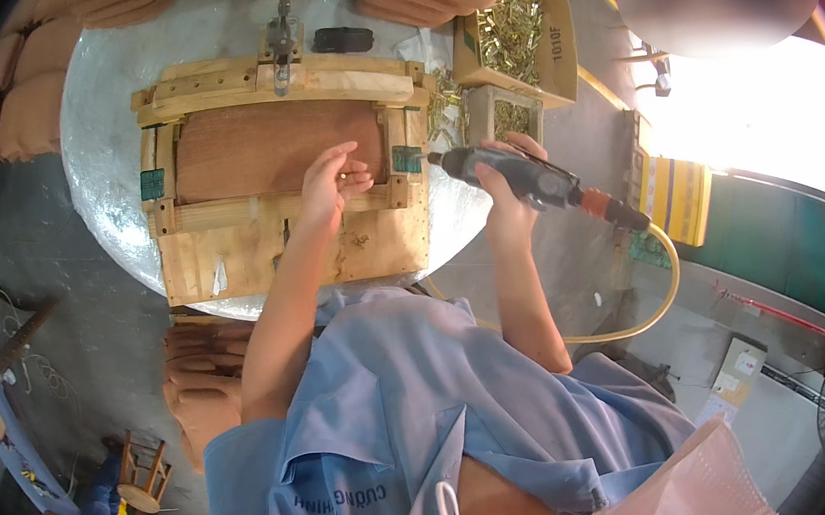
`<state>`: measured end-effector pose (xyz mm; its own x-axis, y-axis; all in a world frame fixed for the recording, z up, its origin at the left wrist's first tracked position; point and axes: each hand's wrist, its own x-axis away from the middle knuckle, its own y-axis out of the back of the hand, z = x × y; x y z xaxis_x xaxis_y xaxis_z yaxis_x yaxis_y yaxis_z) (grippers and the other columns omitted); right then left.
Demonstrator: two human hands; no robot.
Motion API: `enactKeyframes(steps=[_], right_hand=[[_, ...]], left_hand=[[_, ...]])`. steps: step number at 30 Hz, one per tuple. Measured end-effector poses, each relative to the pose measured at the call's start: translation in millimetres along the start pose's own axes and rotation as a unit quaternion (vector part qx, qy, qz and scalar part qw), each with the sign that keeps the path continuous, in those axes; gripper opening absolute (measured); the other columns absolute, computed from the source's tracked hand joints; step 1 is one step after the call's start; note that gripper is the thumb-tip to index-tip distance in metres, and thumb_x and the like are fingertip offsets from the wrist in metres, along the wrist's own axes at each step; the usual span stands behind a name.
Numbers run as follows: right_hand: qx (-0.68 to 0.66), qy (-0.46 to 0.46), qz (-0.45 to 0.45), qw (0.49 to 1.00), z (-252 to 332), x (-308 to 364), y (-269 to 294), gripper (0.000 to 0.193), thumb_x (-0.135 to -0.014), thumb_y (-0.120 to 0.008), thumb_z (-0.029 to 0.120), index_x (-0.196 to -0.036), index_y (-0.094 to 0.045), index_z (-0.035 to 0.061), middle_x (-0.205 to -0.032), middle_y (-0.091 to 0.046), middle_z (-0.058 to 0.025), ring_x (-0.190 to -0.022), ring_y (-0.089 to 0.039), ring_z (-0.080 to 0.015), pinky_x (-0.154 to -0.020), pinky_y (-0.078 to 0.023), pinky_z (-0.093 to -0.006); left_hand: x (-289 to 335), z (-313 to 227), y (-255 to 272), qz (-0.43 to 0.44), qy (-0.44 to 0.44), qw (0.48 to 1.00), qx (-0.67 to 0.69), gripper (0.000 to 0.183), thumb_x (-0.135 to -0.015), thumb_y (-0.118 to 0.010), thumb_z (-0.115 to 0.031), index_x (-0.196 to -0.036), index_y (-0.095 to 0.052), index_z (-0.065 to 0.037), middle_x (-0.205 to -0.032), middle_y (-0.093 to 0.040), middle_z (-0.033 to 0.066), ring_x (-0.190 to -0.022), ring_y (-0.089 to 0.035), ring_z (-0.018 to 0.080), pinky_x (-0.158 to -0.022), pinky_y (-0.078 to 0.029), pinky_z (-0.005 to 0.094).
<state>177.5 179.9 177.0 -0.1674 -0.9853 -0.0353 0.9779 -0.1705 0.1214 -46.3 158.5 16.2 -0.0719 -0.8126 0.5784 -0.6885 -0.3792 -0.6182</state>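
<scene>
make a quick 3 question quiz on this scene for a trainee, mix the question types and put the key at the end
1. Which hand holds the dark power tool?

2. True or false: the brown board lies inside the wooden frame.

3. What colour is the hose joined to the tool?
A) Green
B) Yellow
C) Blue

Key:
1. The right hand.
2. True; wooden rails border the board.
3. B, yellow.
</scene>
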Motion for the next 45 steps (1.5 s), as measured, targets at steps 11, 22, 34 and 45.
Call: enactKeyframes(steps=[11, 22, 34, 45], right_hand=[[-0.152, -0.026, 0.053, 0.987, 24, 73, 42, 0.065, -0.082, -0.078, -0.001, -0.139, -0.048, 0.0045, -0.123, -0.068, -0.0221, -0.118, -0.072, -0.0369, -0.104, -0.058, -0.0486], [-0.132, -0.006, 0.045, 0.990, 28, 105, 53, 0.064, -0.083, -0.078, -0.001, -0.139, -0.048, 0.0023, -0.121, -0.069, -0.0216, -0.116, -0.073, -0.0374, -0.105, -0.058, -0.0491], [-0.172, -0.019, 0.004, 0.985, 38, 105, 55, 0.069, -0.081, -0.082, 0.001, -0.142, -0.048, 0.0039, -0.123, -0.069, -0.0179, -0.120, -0.071, -0.0363, -0.107, -0.056, -0.0483], [-0.208, -0.008, 0.023, 0.978, 31, 98, 38, 0.065, -0.086, -0.073, 0.006, -0.145, -0.046, 0.0040, -0.123, -0.067, -0.0184, -0.117, -0.069, -0.0359, -0.112, -0.051, -0.0510]], left_hand=[[78, 23, -32, 0.092, 0.046, 0.971, 0.216, 0.055, -0.117, -0.042, -0.035, -0.155, -0.048, 0.003, -0.154, -0.057, 0.0244, -0.139, -0.059, 0.0353, -0.119, -0.049, 0.0491], [86, 31, -46, 0.110, 0.041, 0.977, 0.178, 0.052, -0.116, -0.044, -0.029, -0.156, -0.046, 0.004, -0.152, -0.059, 0.0221, -0.138, -0.060, 0.0342, -0.117, -0.053, 0.0458], [76, 49, -6, 0.155, 0.118, 0.969, 0.149, 0.032, -0.112, -0.060, -0.026, -0.132, -0.070, -0.003, -0.109, -0.079, 0.0102, -0.103, -0.077, 0.0211, -0.101, -0.063, 0.0407], [82, 50, -3, 0.088, 0.083, 0.972, 0.204, 0.025, -0.108, -0.069, -0.031, -0.108, -0.072, -0.006, -0.092, -0.074, 0.0026, -0.085, -0.076, 0.0153, -0.083, -0.068, 0.0324]])
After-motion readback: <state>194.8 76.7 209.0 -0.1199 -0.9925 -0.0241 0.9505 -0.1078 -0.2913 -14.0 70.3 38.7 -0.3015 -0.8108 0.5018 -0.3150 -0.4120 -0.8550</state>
